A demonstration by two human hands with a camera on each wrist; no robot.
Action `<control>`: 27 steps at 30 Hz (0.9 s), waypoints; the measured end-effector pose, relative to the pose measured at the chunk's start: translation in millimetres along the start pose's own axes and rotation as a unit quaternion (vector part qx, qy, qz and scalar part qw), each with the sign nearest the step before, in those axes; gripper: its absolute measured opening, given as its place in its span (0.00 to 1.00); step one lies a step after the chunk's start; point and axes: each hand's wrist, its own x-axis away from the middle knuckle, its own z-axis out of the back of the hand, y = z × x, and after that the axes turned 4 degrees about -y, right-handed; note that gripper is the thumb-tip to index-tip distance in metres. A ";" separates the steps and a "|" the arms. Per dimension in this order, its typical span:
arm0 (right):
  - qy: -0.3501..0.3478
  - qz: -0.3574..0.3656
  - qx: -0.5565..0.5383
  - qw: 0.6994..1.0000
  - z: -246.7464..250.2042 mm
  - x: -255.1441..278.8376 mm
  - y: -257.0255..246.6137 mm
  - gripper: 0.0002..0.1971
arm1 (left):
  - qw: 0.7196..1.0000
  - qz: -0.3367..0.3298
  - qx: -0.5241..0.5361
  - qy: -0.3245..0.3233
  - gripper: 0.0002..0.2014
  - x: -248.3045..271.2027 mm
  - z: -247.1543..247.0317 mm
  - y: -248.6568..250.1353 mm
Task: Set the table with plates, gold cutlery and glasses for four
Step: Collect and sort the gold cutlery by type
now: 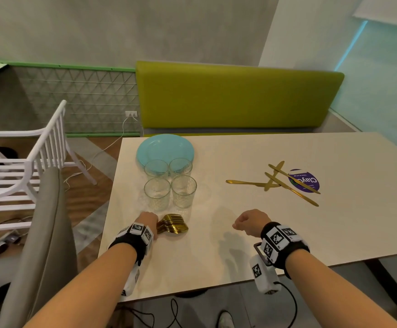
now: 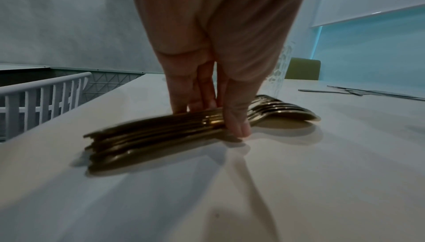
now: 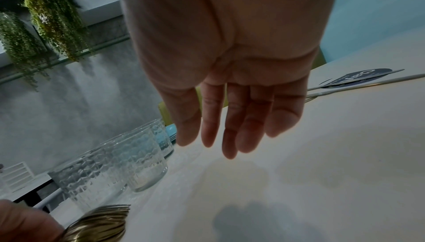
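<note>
Left hand (image 2: 214, 74) pinches the gold cutlery bundle (image 2: 184, 127) just before 4 glasses (image 1: 170, 183); right hand (image 3: 232, 104) hovers, fingers loosely extended; lift level to prevent slipping.

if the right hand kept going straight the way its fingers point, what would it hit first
Probably bare white table first: the right hand points forward and downward. Beyond, the nearest clear textured glass or gold knife flank the line; depth is unclear.

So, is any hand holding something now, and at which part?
The left hand pinches the bundle of gold spoons and forks around the middle of the handles, low on the table. The right hand holds nothing.
</note>
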 end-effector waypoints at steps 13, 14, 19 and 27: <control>0.021 -0.004 0.002 1.000 19.7 2.3 7.0 0.18 | 0.999 -0.047 -0.005 0.026 0.16 12.3 29.9 51.3; 0.024 -0.007 -0.001 1.000 23.2 2.5 9.3 0.18 | 0.997 -0.069 0.000 0.030 0.18 13.8 36.5 61.4; 0.051 -0.027 -0.017 0.998 46.3 -1.9 26.6 0.17 | 0.980 -0.181 0.053 0.066 0.24 16.1 73.7 118.4; 0.104 -0.068 -0.016 0.992 100.5 -45.0 78.6 0.15 | 0.950 -0.241 0.191 0.063 0.19 -23.2 124.2 201.6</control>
